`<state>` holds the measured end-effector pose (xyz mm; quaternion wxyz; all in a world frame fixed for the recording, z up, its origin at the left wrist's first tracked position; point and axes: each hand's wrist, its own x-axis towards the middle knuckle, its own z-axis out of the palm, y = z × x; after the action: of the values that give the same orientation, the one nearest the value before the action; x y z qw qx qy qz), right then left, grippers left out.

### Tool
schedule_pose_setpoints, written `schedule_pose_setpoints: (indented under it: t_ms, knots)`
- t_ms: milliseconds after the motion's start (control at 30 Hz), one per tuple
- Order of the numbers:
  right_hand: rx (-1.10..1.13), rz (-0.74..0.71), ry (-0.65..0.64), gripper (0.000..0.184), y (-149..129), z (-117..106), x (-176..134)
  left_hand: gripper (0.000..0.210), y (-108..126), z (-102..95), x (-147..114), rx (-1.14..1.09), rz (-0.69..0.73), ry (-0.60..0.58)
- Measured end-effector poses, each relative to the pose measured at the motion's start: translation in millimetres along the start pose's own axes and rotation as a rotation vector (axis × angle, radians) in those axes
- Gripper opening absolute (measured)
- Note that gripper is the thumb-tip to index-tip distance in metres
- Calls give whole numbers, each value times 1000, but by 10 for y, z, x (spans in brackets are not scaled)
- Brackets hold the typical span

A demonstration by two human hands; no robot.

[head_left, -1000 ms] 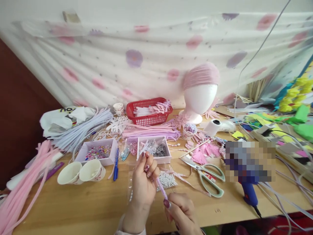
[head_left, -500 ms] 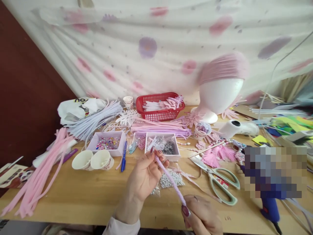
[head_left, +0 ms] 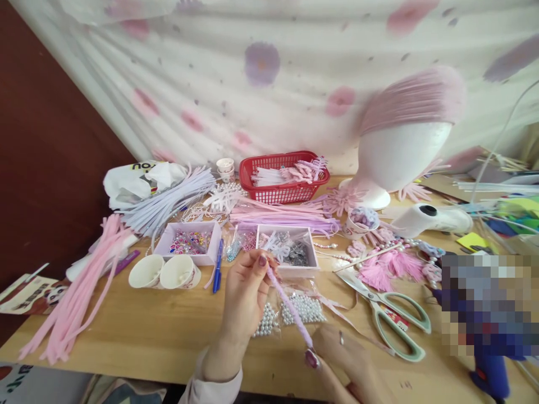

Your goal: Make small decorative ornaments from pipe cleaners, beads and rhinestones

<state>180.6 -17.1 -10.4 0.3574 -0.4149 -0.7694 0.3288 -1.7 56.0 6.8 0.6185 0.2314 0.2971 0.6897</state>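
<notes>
A twisted lilac pipe cleaner [head_left: 291, 307] stretches slantwise between my hands above the table. My left hand [head_left: 244, 294] pinches its upper end between thumb and fingers. At the lower end, the thumb and fingers of my right hand [head_left: 343, 359] close on it, slightly blurred. Behind the pipe cleaner lie small bags of silvery pearl beads [head_left: 304, 308]. Just beyond my left fingertips stands a white box [head_left: 315, 268] holding white loops and silvery pieces.
Scissors [head_left: 404, 328] and a blue glue gun [head_left: 490, 365], partly pixelated, lie to the right. Paper cups [head_left: 179, 275] and pink pipe cleaners [head_left: 69, 297] are on the left. Farther back are a red basket [head_left: 282, 193] and a white foam head [head_left: 400, 151].
My head view has shifted, so the table items appear displaced, mostly rightward. Both hands keep hold of the pipe cleaner; the left has turned slightly, its fingers more curled.
</notes>
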Motion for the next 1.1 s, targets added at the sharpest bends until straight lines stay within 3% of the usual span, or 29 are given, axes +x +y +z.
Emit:
schedule_pose_setpoints:
  t_ms: [33, 133, 267, 333, 433, 533, 667, 800, 900, 1000, 1100]
  knots:
    - [84, 68, -64, 14, 4, -28, 38, 15, 7, -3, 2, 13, 9, -37]
    - [433, 254, -283, 31, 27, -82, 175, 14, 22, 10, 8, 64, 46, -212]
    - [951, 273, -411, 41, 27, -67, 366, 13, 36, -1, 17, 181, 153, -448]
    - [985, 240, -530, 41, -18, -72, 446, 16, 65, -26, 16, 240, 254, -505]
    - [715, 199, -671, 38, -131, -116, 542, 18, 133, -59, -14, 335, 351, -553]
    - [587, 187, -503, 31, -225, -123, 592, 11, 181, -62, -74, 448, 357, -575]
    - [723, 203, -284, 29, -240, -27, 570, 7, 191, -40, -141, 543, 380, -515]
    - [822, 186, -259, 32, -189, 43, 507, 4, 225, -40, -179, 555, 350, -535]
    - [881, 210, -259, 35, -160, 50, 474, 3, 259, -34, -237, 624, 364, -487]
    - [815, 167, -211, 36, -144, 49, 462, 7, 272, 1, -319, 706, 370, -417]
    - [640, 26, -163, 34, -141, 46, 463, 15, 274, 42, -372, 713, 353, -378]
